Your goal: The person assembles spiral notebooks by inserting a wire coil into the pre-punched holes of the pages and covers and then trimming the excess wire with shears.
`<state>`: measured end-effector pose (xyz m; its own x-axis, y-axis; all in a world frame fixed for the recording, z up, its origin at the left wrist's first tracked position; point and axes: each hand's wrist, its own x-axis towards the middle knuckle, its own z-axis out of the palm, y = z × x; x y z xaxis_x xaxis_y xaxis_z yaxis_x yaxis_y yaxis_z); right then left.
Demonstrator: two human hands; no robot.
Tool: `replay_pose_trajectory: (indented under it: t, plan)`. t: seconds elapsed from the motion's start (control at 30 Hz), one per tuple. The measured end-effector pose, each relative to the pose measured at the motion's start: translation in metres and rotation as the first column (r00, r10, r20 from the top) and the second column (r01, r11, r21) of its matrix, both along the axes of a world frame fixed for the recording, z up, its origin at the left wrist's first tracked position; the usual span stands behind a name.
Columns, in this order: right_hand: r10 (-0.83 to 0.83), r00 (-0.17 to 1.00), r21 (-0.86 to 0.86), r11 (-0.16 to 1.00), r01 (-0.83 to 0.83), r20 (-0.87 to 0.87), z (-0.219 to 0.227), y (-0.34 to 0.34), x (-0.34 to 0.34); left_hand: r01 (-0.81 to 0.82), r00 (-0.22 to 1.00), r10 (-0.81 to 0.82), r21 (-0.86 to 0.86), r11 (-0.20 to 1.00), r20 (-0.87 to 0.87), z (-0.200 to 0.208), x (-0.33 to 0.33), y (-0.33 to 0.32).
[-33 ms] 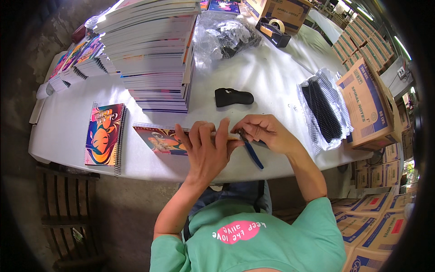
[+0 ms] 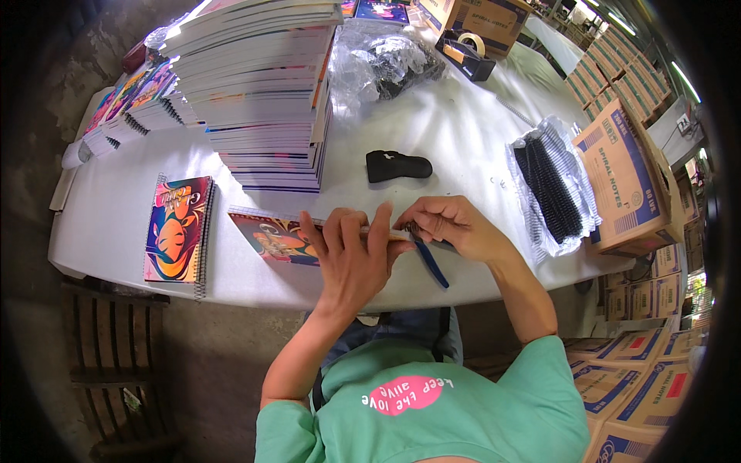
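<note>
A colourful spiral notebook (image 2: pixel 266 235) is tilted up on its edge near the table's front, its coil side uppermost. My left hand (image 2: pixel 356 251) grips it at its right part, with some fingers raised over the coil. At the notebook's right end, my right hand (image 2: pixel 448 224) is closed with its fingertips pinched around the head of a pair of blue-handled pliers (image 2: pixel 432 265). One handle points down towards me; the other is mostly under the hand. The pliers' jaws and the coil end are largely hidden by my fingers. Beyond my hands lies a small black object (image 2: pixel 397 166).
Another spiral notebook (image 2: pixel 179 229) lies at left. Behind it rises a tall stack of notebooks (image 2: pixel 262 116). Black coils (image 2: pixel 549 189) rest in plastic wrap at right, beside a cardboard box (image 2: pixel 629 181). A tape dispenser (image 2: pixel 467 58) and crumpled plastic (image 2: pixel 355 69) are at the back.
</note>
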<state>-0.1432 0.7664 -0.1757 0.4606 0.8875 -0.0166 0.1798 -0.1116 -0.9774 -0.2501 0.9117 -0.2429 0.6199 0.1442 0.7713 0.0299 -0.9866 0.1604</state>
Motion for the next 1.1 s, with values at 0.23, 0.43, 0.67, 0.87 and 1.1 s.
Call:
replay_pose_trajectory:
  t: [0.23,0.43,0.67,0.87,1.1]
  plan:
    - [-0.003,0.978,-0.037,0.999,0.011,0.209,0.008,-0.005,-0.003,0.077,0.997,-0.077,-0.17,0.982,0.005,0.014,-0.005,0.0]
    - [-0.046,0.999,-0.038,0.998,0.046,0.0,0.008,0.004,-0.005,0.159,0.981,-0.128,-0.229,0.96,0.146,0.016,-0.005,0.001]
    - [-0.069,0.989,-0.036,0.997,0.074,0.135,0.005,0.002,-0.002,0.199,0.976,-0.171,-0.233,0.952,0.133,0.015,-0.007,0.005]
    - [0.064,0.937,-0.131,0.991,-0.02,0.345,0.017,0.001,-0.001,0.18,0.981,-0.158,-0.236,0.955,0.111,0.023,-0.009,0.004]
    - [0.161,0.89,-0.171,0.981,-0.096,0.427,0.032,-0.009,-0.001,0.175,0.983,-0.157,-0.24,0.955,0.092,0.019,-0.008,0.006]
